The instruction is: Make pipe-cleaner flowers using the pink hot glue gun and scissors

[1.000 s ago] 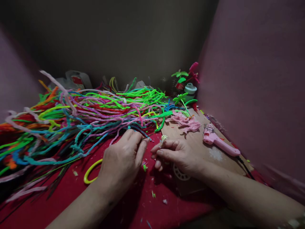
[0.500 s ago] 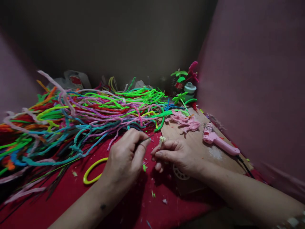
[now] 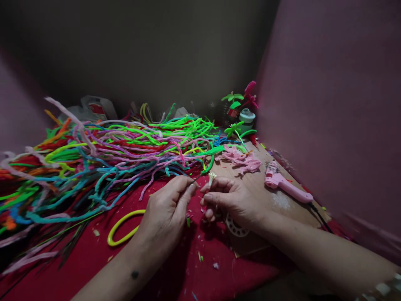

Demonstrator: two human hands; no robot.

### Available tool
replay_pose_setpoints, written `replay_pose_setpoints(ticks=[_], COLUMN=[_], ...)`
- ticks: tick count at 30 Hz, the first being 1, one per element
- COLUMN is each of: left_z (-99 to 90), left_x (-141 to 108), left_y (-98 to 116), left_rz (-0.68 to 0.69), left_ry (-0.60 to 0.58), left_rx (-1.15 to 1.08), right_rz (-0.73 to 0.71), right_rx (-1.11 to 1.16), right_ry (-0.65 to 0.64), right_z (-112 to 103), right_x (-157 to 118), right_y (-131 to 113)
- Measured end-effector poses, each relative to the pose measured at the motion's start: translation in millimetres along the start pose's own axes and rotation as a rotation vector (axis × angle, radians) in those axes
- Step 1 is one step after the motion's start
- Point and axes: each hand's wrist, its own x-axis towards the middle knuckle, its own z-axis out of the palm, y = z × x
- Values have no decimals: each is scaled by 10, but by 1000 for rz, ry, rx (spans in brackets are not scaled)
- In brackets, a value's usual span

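My left hand [image 3: 167, 205] is closed, pinching a thin dark wire [image 3: 196, 179] between thumb and forefinger, its tip pointing up to the right. Just beside it, my right hand [image 3: 233, 200] grips a small bunch of cream flower stamens [image 3: 212, 179] with the heads sticking up past the fingertips. The two hands are apart by a small gap over the red cloth [image 3: 200, 276]. A yellow loop [image 3: 112, 234] lies partly behind my left wrist. Under my right hand, a white disc with holes [image 3: 238, 230] shows in part.
A big tangle of coloured pipe cleaners [image 3: 125, 144] covers the left and back. On a brown board [image 3: 294, 217] at right lie pink fuzzy petals [image 3: 247, 162] and a pink glue gun [image 3: 288, 188] with a black cord. Behind stand a pale jar [image 3: 247, 119] and green fuzzy flowers [image 3: 233, 129].
The view has shifted slightly. Both hands keep their grips, and the wire and the stamens stay close to each other, with only small finger movements.
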Motion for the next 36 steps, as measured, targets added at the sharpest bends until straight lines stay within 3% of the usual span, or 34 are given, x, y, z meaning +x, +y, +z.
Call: replay_pose_setpoints(ticks=[4,10,20,27,36], left_z=[29,77,151,159,161], left_x=[-2,-38,-28,-70,-90], left_y=[-5,-15,-60,-43,-43], left_rz=[66,-2,82,229,387], left_ry=[-7,-12,-22,50,47], left_rx=[-53,-47,-62,49,193], right_rz=[-11,-10,-8,-12,-19], right_rx=[23,11,24,-9,61], right_ry=[-5,-46,-18,3,-4], right_z=[-18,-46,-53,-69,-48], right_x=[19,30,34,34,42], right_y=[6,35,51,75,58])
